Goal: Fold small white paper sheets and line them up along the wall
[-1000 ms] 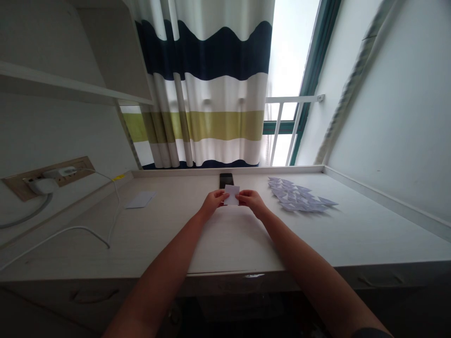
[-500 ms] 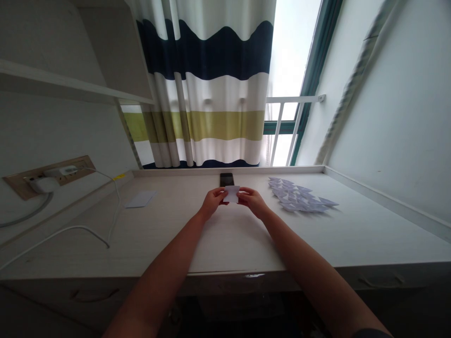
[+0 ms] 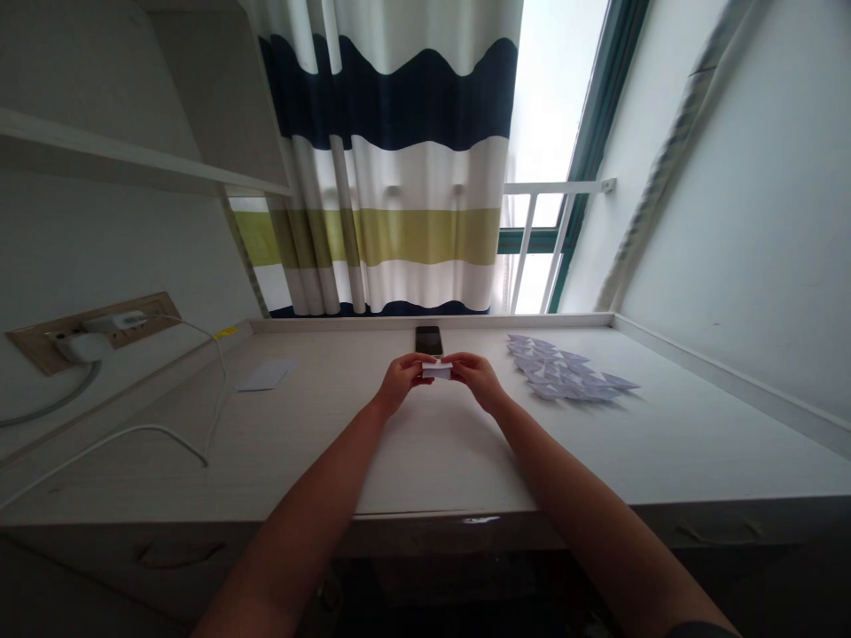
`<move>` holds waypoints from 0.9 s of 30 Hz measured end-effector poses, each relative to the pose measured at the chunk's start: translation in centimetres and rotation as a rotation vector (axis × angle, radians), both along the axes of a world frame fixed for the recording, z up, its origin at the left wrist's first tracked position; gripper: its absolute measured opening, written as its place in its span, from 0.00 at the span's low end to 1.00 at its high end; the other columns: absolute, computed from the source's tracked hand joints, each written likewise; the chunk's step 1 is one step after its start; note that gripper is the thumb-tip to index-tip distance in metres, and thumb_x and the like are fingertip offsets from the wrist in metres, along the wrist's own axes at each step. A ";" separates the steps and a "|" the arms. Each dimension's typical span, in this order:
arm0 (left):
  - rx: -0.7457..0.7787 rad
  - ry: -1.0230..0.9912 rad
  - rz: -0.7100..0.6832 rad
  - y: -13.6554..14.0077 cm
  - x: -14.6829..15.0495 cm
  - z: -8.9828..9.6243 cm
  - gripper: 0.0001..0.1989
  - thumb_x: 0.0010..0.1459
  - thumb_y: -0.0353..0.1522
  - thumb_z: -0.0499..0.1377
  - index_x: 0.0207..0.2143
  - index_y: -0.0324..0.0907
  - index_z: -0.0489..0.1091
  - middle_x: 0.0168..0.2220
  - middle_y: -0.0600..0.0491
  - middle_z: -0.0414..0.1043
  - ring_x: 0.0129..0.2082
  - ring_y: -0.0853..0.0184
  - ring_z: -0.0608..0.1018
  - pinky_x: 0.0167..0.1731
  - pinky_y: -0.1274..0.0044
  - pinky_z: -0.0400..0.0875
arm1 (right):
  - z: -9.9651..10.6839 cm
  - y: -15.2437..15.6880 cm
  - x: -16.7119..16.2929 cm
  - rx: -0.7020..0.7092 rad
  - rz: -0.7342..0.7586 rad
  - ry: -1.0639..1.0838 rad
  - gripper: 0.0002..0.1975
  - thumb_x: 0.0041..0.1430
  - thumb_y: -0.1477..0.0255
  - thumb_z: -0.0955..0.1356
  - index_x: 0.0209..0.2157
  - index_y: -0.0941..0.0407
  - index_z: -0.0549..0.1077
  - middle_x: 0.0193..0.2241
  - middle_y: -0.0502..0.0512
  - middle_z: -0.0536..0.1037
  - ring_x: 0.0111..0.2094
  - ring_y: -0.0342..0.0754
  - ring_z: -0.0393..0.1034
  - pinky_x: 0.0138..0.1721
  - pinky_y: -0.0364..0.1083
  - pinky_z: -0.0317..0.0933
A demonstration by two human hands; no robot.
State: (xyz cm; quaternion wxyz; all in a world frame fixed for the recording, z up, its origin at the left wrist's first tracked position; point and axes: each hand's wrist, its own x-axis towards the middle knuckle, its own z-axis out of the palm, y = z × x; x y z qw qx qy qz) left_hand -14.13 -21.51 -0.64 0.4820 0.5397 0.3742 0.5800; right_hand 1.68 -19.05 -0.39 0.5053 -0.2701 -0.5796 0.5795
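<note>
A small sheet of white paper point(image 3: 437, 372) is held between my two hands above the middle of the desk, its upper part bent over toward me. My left hand point(image 3: 401, 381) pinches its left side, and my right hand point(image 3: 473, 377) grips the right side with fingertips along the top. Just behind the paper a dark phone point(image 3: 428, 339) lies on the desk. Off to the right sit several folded paper triangles point(image 3: 565, 372) in overlapping rows. To the left lies a flat stack of white paper point(image 3: 267, 375).
The white desk point(image 3: 439, 461) has a raised rim at the back and sides. A white charging cable point(image 3: 216, 403) runs from the wall socket point(image 3: 99, 328) across the left part. Behind the desk hang striped curtains point(image 3: 405, 177) beside a window with a white rail point(image 3: 558, 188).
The paper stood flat and upright between my fingers before; now its top is folded down and it looks shorter. Both hands stay in nearly the same place.
</note>
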 end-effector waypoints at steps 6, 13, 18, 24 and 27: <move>-0.007 -0.007 -0.019 0.0 -0.2 0.0 0.08 0.45 0.30 0.53 0.26 0.36 0.71 0.30 0.49 0.71 0.31 0.68 0.72 0.33 0.73 0.70 | 0.2 -0.3 0.1 -0.004 -0.017 -0.031 0.06 0.42 0.73 0.67 0.25 0.57 0.75 0.27 0.52 0.75 0.29 0.43 0.68 0.36 0.46 0.63; -0.019 0.059 0.037 -0.3 0.2 0.2 0.11 0.42 0.34 0.61 0.28 0.35 0.70 0.28 0.51 0.71 0.28 0.69 0.73 0.33 0.72 0.70 | -0.1 0.0 0.1 0.041 -0.040 -0.109 0.08 0.40 0.71 0.70 0.27 0.58 0.75 0.26 0.53 0.75 0.28 0.43 0.68 0.33 0.47 0.64; 0.015 0.138 0.052 -0.3 0.2 0.2 0.14 0.40 0.34 0.63 0.31 0.37 0.69 0.25 0.53 0.70 0.26 0.71 0.72 0.32 0.73 0.69 | -0.5 0.4 0.1 0.063 -0.037 -0.081 0.11 0.39 0.71 0.70 0.29 0.57 0.74 0.24 0.51 0.75 0.27 0.43 0.68 0.33 0.47 0.64; 0.007 0.178 0.055 -0.2 0.2 -0.1 0.19 0.41 0.36 0.63 0.37 0.37 0.68 0.23 0.54 0.70 0.26 0.70 0.73 0.29 0.74 0.70 | -0.6 0.3 -0.1 0.104 -0.039 -0.104 0.11 0.39 0.71 0.70 0.29 0.57 0.73 0.20 0.48 0.74 0.24 0.43 0.68 0.31 0.47 0.65; -0.028 0.179 0.058 -0.1 0.3 -0.4 0.18 0.39 0.38 0.63 0.32 0.35 0.70 0.26 0.52 0.71 0.27 0.68 0.74 0.30 0.73 0.70 | -0.8 0.5 -0.2 0.129 -0.031 -0.130 0.11 0.39 0.70 0.70 0.30 0.57 0.73 0.19 0.48 0.74 0.24 0.43 0.68 0.31 0.47 0.65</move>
